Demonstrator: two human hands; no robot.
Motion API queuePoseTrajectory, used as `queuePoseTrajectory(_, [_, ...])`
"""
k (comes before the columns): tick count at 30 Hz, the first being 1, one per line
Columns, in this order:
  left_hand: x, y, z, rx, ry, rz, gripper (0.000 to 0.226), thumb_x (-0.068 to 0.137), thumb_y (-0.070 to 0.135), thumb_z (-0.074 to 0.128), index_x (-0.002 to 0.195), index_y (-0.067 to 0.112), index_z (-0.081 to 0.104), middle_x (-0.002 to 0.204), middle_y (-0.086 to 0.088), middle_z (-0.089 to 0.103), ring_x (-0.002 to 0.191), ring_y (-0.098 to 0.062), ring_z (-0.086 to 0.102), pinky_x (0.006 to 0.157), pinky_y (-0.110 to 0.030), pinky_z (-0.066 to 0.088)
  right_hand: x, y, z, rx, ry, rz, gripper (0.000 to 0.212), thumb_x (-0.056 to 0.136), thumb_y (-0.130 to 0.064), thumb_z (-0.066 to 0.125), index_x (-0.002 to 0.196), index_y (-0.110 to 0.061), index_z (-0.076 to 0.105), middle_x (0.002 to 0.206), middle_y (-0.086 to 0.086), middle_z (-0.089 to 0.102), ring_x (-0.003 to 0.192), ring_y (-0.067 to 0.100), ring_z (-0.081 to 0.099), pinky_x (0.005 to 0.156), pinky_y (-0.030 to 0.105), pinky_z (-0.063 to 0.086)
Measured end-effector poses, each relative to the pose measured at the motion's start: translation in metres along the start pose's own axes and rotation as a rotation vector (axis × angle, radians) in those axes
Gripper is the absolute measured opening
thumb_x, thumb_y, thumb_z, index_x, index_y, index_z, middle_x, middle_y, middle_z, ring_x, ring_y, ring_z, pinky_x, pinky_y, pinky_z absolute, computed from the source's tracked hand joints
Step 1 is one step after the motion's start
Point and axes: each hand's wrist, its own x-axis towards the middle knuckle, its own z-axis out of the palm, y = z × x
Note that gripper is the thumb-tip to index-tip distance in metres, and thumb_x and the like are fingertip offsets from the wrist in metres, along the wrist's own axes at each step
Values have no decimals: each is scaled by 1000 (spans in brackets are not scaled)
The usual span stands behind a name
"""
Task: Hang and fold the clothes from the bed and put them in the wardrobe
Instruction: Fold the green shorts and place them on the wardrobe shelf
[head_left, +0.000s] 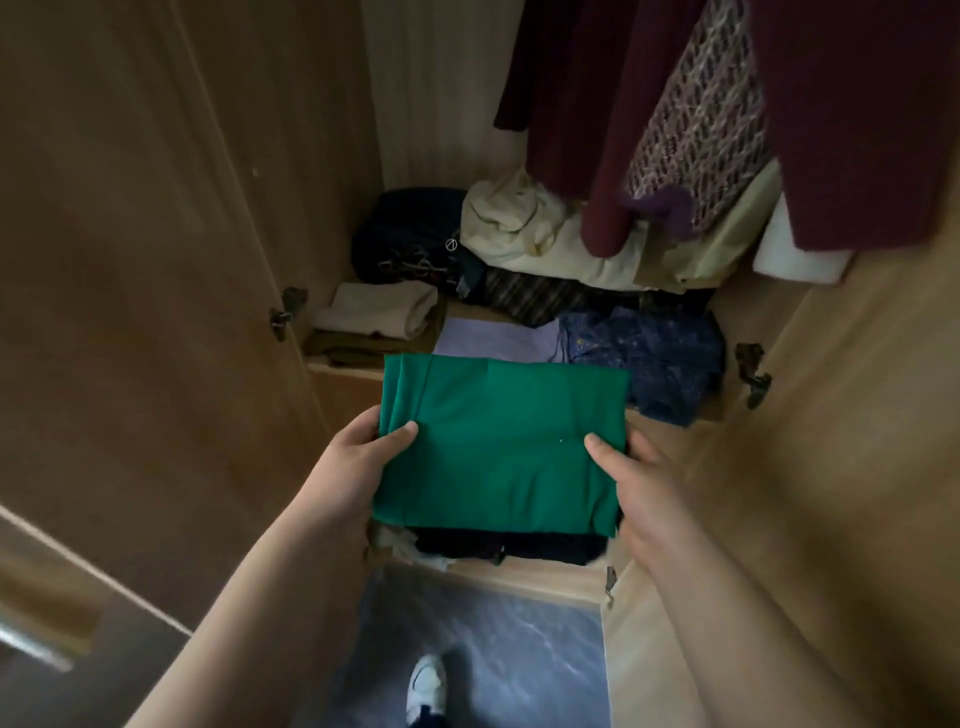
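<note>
A folded green garment (498, 447) lies flat between my hands in front of the open wardrobe (343, 371). My left hand (353, 467) grips its left edge, thumb on top. My right hand (636, 483) grips its right edge, thumb on top as well. Under the green piece a dark folded garment (509, 548) shows at the near edge, and I cannot tell whether it rests on a pile or is carried too. The wardrobe shelf behind holds folded clothes: a cream piece (379, 309), a lilac piece (498, 338) and a blue patterned one (644, 353).
Maroon garments (587, 114) and a patterned knit (696, 119) hang at the upper right. A dark bundle (410, 234) and cream bedding (545, 228) lie at the back. Wardrobe doors stand open on the left (130, 260) and right (831, 467). My shoe (427, 686) is on the grey floor.
</note>
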Motion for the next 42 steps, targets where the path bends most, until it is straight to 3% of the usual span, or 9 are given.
queuePoseTrajectory(3, [69, 6, -4, 8, -34, -3, 20, 100, 19, 56, 117, 24, 66, 114, 5, 74, 104, -16, 70, 91, -38, 54, 64, 4, 17, -3, 11, 3, 25, 96, -6, 58, 116, -19, 66, 107, 3, 76, 97, 22, 72, 72, 35, 58])
queuePoseTrajectory(12, [292, 13, -8, -72, -142, -154, 28, 99, 12, 58, 127, 9, 62, 119, -12, 72, 110, -32, 68, 97, -48, 53, 238, 3, 64, -60, 141, 14, 19, 98, -8, 57, 113, -11, 67, 107, 10, 74, 91, 25, 73, 71, 38, 60])
queuePoseTrajectory(16, [355, 5, 1, 53, -152, -186, 18, 99, 12, 58, 115, 9, 66, 114, -15, 73, 107, -35, 69, 96, -52, 54, 297, 8, 65, -315, 249, -3, 18, 98, -19, 61, 113, -14, 67, 113, 6, 71, 100, 27, 69, 93, 49, 55])
queuePoseTrajectory(19, [396, -10, 6, 251, -146, -177, 8, 98, 14, 62, 101, 16, 69, 113, -15, 72, 102, -35, 70, 94, -52, 55, 327, 16, 64, -650, 290, -25, 29, 98, -25, 59, 123, -11, 62, 119, 11, 65, 106, 31, 63, 91, 43, 52])
queuePoseTrajectory(22, [411, -16, 8, 616, -153, -151, 24, 93, 18, 68, 116, 14, 63, 118, -9, 70, 103, -28, 67, 94, -43, 55, 339, 28, 57, -902, 302, -33, 40, 95, -15, 59, 135, -9, 54, 127, 15, 61, 113, 34, 59, 90, 38, 48])
queuePoseTrajectory(24, [406, -13, 9, 760, -104, -66, 44, 92, 15, 67, 133, 12, 51, 125, -8, 64, 112, -28, 62, 96, -35, 51, 337, 36, 53, -1058, 338, -155, 46, 90, -7, 57, 136, -9, 52, 130, 14, 58, 118, 34, 55, 98, 41, 47])
queuePoseTrajectory(29, [398, -8, 28, 1096, -40, 565, 52, 94, 24, 54, 143, 14, 43, 142, -11, 48, 133, -29, 41, 113, -45, 36, 340, 35, 74, -1354, 168, -633, 49, 91, -10, 56, 140, -8, 51, 147, 13, 47, 136, 31, 39, 115, 41, 32])
queuePoseTrajectory(34, [406, -47, 53, 1433, -304, 443, 66, 100, 62, 19, 159, 36, 4, 168, 1, 3, 154, -21, -5, 124, -48, 3, 356, 59, 78, -1659, 30, -351, 72, 95, -56, 18, 155, -19, 29, 163, 7, 24, 150, 30, 21, 118, 50, 24])
queuePoseTrajectory(42, [405, -52, 55, 1483, -342, 329, 66, 99, 65, 15, 158, 40, -1, 168, 4, -4, 154, -19, -9, 124, -49, -3, 356, 71, 73, -1687, -27, -163, 80, 88, -64, 3, 159, -26, 9, 167, -1, 1, 153, 22, 0, 122, 45, 16])
